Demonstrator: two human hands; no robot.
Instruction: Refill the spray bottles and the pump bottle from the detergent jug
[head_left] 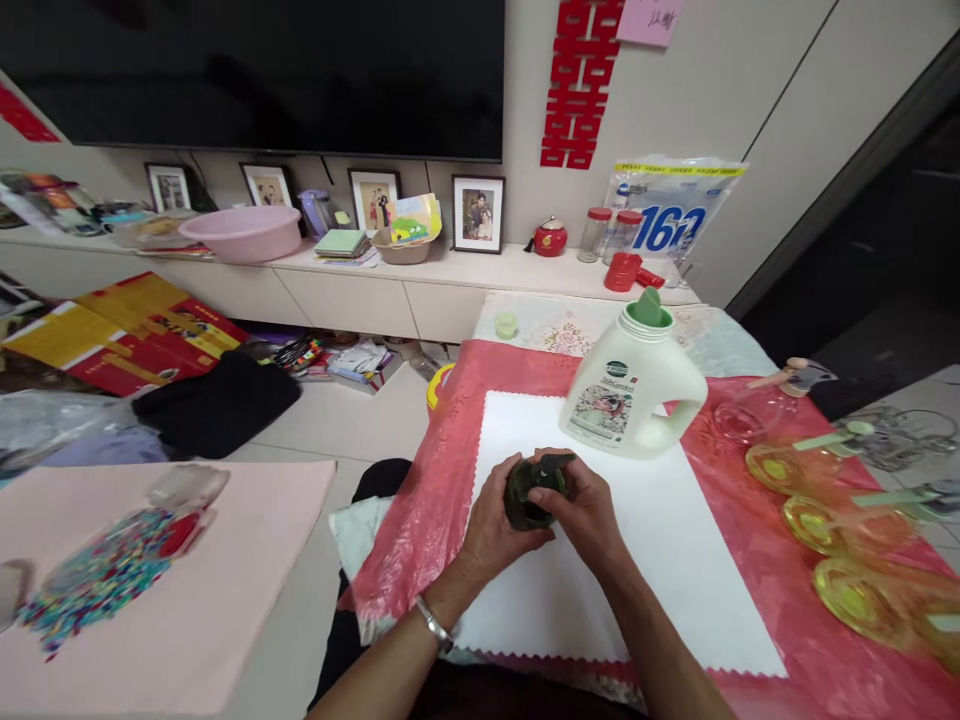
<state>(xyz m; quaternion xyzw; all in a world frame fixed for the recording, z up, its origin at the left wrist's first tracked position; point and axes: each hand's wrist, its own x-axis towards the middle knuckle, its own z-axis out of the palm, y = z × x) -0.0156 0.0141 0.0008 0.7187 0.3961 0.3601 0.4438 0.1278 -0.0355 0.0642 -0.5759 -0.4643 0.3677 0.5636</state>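
Observation:
In front of me a dark green bottle point(517, 497) with a black pump-like top is held above a white sheet point(525, 610). My left hand point(487, 515) wraps around its side, a silver bracelet on the wrist. My right hand point(589, 505) closes on the bottle's top and right side, thumb bent over it. The fingers hide much of the bottle. Just beyond the hands, a large pale green detergent jug point(645, 385) stands upright on the sheet, its neck uncapped with a green spout showing.
Several yellow-tinted clear bottles point(855, 600) with pale green tops lie along the right of the red-covered table point(420, 540). A small green cup point(506, 325) sits at the back. On a pink surface point(247, 600) at left, colourful small pieces point(112, 570) are spilled beside a clear container.

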